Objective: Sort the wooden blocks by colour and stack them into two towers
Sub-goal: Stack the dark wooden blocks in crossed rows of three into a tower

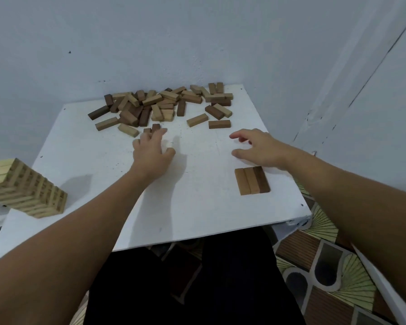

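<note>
nearest me, three brown blocks [252,180] lie flat side by side at the right of the white surface [197,212], close to its front edge. a tall tower of pale blocks [25,190] stands at the left edge. my right hand [258,147] hovers spread, holding nothing. my left hand [151,150] reaches with fingers straight, fingertips at two dark blocks [152,129]. open room between them. farthest, the mixed pile [164,104] sits against the wall [197,43].
</note>
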A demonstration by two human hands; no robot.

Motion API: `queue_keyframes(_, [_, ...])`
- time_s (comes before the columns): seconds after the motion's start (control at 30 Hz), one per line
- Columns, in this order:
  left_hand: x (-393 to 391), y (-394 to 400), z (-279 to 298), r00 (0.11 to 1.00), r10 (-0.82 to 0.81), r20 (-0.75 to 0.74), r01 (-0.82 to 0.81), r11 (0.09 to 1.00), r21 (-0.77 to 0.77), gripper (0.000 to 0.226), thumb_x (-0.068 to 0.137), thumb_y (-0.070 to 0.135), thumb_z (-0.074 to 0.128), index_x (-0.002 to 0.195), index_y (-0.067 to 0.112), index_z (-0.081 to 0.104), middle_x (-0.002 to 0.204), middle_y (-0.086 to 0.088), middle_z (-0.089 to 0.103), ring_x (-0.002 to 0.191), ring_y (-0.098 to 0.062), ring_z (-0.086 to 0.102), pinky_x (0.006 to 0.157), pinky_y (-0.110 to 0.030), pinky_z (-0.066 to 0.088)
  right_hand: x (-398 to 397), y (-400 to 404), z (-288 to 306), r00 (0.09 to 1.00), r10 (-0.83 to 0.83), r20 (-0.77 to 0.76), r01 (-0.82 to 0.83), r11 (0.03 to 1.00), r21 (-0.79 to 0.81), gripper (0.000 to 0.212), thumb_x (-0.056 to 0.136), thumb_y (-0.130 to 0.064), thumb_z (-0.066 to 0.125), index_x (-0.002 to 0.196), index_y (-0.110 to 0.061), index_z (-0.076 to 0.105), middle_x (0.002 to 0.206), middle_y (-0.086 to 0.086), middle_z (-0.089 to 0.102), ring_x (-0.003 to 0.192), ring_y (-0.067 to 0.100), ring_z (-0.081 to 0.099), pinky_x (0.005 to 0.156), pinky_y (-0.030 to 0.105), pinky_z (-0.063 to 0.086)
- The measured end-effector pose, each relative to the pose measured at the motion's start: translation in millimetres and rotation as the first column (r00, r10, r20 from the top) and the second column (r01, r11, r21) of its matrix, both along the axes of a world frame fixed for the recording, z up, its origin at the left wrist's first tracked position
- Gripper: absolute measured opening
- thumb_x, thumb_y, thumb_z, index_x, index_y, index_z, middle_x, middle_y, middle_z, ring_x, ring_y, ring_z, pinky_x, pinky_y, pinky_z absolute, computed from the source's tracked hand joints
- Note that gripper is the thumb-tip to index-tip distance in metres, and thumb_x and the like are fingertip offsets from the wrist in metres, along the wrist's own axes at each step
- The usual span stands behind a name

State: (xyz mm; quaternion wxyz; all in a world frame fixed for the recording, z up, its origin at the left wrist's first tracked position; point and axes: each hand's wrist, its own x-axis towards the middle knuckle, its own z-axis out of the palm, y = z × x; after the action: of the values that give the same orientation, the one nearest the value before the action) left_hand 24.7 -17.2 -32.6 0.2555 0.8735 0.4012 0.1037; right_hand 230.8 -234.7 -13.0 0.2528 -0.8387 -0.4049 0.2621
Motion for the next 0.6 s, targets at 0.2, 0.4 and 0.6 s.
queue_keyframes(0.2, [-14.0, 22.0, -25.8, 0.995, 0.051, -0.086, -0.038, 0.989, 0.143, 0.067, 0.102, 0.048, 0.050, 0.163, 0.036, 0.024, 0.158, -0.014, 0.024, 0.139, -0.038, 0.027, 0.115, -0.052, 0.029, -19.6, 60.4, -13.8, 0.964, 0.041, 0.262, -0.028, 0.998, -0.050, 0.062, 0.100, -0.045, 0.058, 0.157, -0.037, 0.035, 0.159, 0.004, 0.030, 0.144, 0.031, 0.023, 0.116, 0.041, 0.028])
queue_keyframes(0.4, [-11.9, 18.7, -37.2, 0.997, 0.048, -0.065, -0.031, 0.968, 0.248, 0.066, 0.098, 0.054, 0.036, 0.160, 0.034, 0.033, 0.149, -0.010, 0.028, 0.133, -0.035, 0.029, 0.117, -0.051, 0.025, -13.2, 94.8, -31.4, 0.934, -0.013, 0.357, 0.057, 0.992, -0.115, 0.066, 0.099, -0.047, 0.051, 0.158, -0.032, 0.026, 0.167, 0.012, 0.019, 0.151, 0.037, 0.017, 0.123, 0.053, 0.021])
queue_keyframes(0.6, [-15.8, 18.9, -41.9, 0.989, 0.026, 0.146, -0.059, 0.971, 0.231, 0.038, 0.095, 0.039, 0.056, 0.130, 0.027, 0.059, 0.132, -0.008, 0.041, 0.118, -0.026, 0.035, 0.103, -0.044, 0.037, -24.7, 110.8, -30.6, 0.900, -0.017, 0.436, 0.047, 0.997, -0.058, 0.055, 0.099, -0.025, 0.045, 0.154, -0.026, 0.040, 0.141, 0.008, 0.046, 0.125, 0.035, 0.038, 0.108, 0.045, 0.032])
